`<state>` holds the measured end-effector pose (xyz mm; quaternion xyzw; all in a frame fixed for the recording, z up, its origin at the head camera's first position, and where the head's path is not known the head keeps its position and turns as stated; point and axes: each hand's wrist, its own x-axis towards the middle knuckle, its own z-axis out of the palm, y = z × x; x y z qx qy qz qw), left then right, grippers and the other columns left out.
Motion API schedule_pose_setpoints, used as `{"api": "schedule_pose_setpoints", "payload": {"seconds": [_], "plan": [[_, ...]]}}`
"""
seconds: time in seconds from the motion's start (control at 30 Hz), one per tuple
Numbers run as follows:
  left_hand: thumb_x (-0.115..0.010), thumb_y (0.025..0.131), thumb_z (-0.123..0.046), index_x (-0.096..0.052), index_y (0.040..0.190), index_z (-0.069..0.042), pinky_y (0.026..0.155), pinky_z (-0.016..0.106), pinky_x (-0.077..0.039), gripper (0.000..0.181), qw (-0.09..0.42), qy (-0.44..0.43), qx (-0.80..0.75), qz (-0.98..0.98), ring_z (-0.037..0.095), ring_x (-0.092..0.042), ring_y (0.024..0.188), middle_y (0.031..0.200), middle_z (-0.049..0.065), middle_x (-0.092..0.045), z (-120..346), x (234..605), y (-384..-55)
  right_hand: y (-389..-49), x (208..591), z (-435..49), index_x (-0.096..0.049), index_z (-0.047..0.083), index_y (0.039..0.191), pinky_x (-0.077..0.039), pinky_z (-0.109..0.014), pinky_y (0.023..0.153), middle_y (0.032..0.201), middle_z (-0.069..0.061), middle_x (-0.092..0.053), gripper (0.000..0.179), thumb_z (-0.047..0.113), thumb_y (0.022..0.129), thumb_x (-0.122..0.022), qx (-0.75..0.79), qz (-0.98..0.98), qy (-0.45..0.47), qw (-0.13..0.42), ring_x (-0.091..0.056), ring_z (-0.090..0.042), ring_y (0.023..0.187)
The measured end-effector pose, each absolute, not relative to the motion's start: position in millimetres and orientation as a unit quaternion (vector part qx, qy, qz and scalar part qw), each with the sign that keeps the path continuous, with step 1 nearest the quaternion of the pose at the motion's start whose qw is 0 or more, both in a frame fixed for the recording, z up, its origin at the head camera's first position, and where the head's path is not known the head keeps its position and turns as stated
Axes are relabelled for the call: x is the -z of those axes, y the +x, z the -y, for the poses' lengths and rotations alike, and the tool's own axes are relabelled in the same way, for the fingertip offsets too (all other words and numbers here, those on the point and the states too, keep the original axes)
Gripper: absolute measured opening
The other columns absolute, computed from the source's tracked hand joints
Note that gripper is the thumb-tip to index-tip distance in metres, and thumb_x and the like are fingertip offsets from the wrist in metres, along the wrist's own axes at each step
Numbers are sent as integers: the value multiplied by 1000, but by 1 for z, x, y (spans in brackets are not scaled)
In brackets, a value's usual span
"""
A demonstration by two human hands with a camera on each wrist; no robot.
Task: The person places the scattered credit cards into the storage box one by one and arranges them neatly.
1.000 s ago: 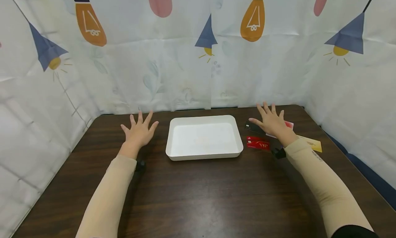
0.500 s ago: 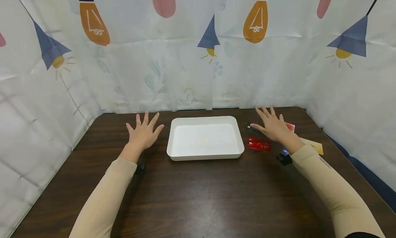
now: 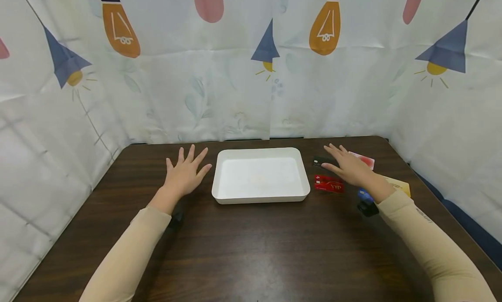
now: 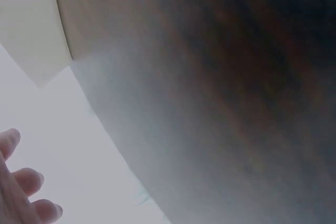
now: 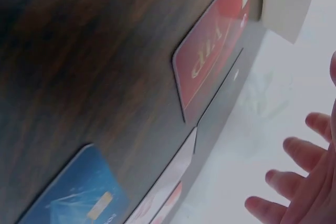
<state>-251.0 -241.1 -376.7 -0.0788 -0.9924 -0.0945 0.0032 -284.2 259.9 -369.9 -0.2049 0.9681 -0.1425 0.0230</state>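
My left hand (image 3: 183, 176) hovers over the table left of the white tray (image 3: 260, 198), fingers spread and holding nothing. On the other side, my right hand (image 3: 353, 167) is held above several cards, its fingers straight. A red VIP card (image 3: 328, 183) lies between the tray and that hand. Partly covered by the hand are a black card (image 3: 318, 161), a pink-and-white card (image 3: 366, 160), a blue card (image 3: 364, 194) and a gold card (image 3: 401, 186). In the right wrist view the blue card (image 5: 84, 195) and red card (image 5: 210, 51) lie flat below the fingers (image 5: 302, 153).
The dark wooden table (image 3: 251, 249) reaches back to a white printed curtain (image 3: 231, 97), which also hangs along both sides. A dark blue strip (image 3: 462, 215) shows past the table's right edge.
My left hand has shifted right, toward the tray. The right hand has come slightly lower and nearer, its fingers less spread, uncovering more of the blue and pink cards. The cards have not moved.
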Motion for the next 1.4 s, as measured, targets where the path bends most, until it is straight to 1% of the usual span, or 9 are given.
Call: {"api": "schedule_pose_setpoints", "payload": {"seconds": [0.23,0.33,0.43,0.5,0.67,0.77,0.9,1.17,1.4], "plan": [[-29,108,-61,-14,167,-24,109,80,3,72,3,-93,99,991,50,4,152,169,21,-3,239,377,-246,-279,374,-266,-29,1,160,-25,-69,112,163,-28,-25,71,39,106,-55,165,-962,-213,36,-19,-53,148],[-27,107,-63,-12,167,-23,109,80,2,73,-1,-100,102,990,50,3,152,170,21,-3,237,378,-245,-276,375,-268,-33,1,159,-32,-67,110,159,-29,-33,69,37,105,-58,173,-960,-217,33,-33,-52,144],[-28,107,-62,-13,167,-21,110,80,1,74,-7,-105,111,988,50,2,153,170,19,-4,236,378,-243,-273,374,-269,-37,1,157,-39,-65,107,153,-30,-43,66,34,104,-61,187,-956,-225,28,-49,-49,133],[-29,108,-61,-13,167,-20,110,80,0,74,-12,-109,117,987,50,0,153,170,17,-6,235,378,-240,-271,373,-269,-39,1,156,-41,-64,105,149,-30,-47,65,33,104,-62,201,-952,-230,28,-56,-48,127],[-33,109,-56,-11,167,-20,110,80,-1,72,-25,-115,124,985,49,-1,153,171,12,-5,234,376,-236,-267,371,-271,-42,1,154,-43,-65,102,146,-30,-51,65,35,103,-63,241,-943,-224,46,-55,-50,126],[-34,109,-54,-12,167,-20,110,80,-1,71,-26,-120,127,984,48,-2,153,171,11,-7,233,376,-234,-267,370,-272,-44,0,152,-45,-65,101,147,-31,-50,63,34,103,-63,276,-934,-217,60,-52,-51,129],[-38,109,-52,-16,166,-17,110,80,-3,71,-30,-140,133,981,48,-6,153,171,11,-11,232,377,-231,-267,372,-276,-49,-3,147,-49,-61,98,140,-30,-56,57,30,104,-63,303,-928,-207,67,-55,-51,125],[-40,107,-56,-20,166,-15,111,79,-7,74,-34,-164,128,978,47,-11,153,170,11,-17,232,380,-225,-268,375,-282,-58,-8,137,-56,-52,93,127,-28,-65,48,23,101,-66,327,-919,-205,76,-64,-44,114],[-38,103,-67,-18,166,-16,111,79,-7,83,-54,-181,125,974,46,-11,153,170,10,-17,229,382,-218,-268,374,-286,-58,-11,134,-53,-56,95,124,-29,-66,48,20,99,-69,324,-918,-212,85,-64,-44,113]]}}
